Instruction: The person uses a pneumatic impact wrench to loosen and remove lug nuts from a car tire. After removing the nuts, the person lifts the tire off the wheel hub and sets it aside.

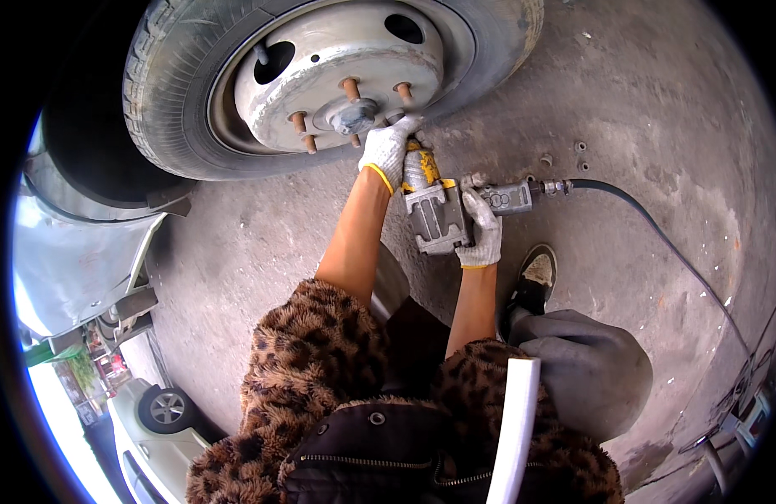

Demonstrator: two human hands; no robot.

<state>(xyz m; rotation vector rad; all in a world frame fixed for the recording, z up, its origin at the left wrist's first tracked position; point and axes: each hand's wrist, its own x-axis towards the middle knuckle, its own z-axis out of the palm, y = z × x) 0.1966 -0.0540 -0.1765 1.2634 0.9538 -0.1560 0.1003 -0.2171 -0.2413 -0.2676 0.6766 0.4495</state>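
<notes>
By the near edge of the wheel (274, 105), a wrench (438, 214) is gripped by left hand (384, 151) and right hand (486, 233), wide floor (657, 143) spread right.

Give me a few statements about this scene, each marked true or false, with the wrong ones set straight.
1. Both hands are bare. False: the left hand and right hand wear white work gloves.
2. The right hand is on an impact wrench. True.
3. The air hose leaves the tool toward the picture's left. False: it runs to the right.
4. Small nut-like pieces lie on the floor. True.
5. The wheel studs are shiny chrome. False: they look rusty brown.
6. The sleeves are leopard-patterned. True.
</notes>
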